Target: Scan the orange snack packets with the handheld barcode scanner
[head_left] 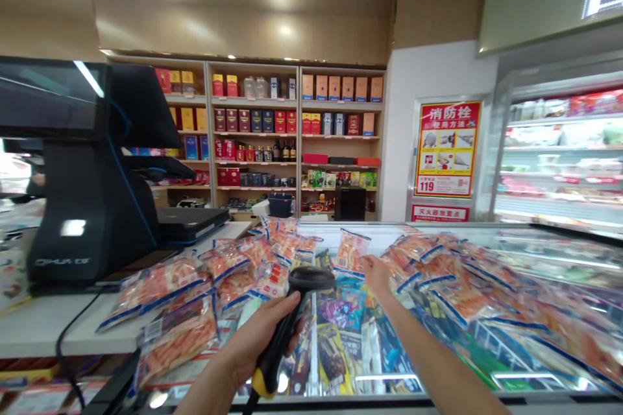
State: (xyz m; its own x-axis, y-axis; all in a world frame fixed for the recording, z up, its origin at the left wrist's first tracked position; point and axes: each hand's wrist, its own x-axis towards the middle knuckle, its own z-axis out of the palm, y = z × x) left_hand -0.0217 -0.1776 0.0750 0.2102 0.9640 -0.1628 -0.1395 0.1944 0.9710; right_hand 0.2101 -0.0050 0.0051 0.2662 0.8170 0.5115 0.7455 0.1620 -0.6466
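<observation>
My left hand point(260, 334) is wrapped round the handle of a black and yellow barcode scanner point(311, 279), its head pointing away from me over the glass top. My right hand point(377, 275) pinches the lower right side of a clear snack packet point(351, 250) with blue edges and orange-brown food inside. That packet stands tilted up just beyond the scanner, its barcode label facing me. Similar packets lie in a heap on the left point(238, 266) and in another heap on the right point(457, 279).
Beneath the packets is a glass-topped freezer point(341, 350) with colourful wrapped goods inside. A black checkout terminal point(92, 207) stands on the white counter point(92, 331) at left, a cable hanging from it. Shelves of boxes point(253, 120) line the back; a lit chiller point(564, 149) is at right.
</observation>
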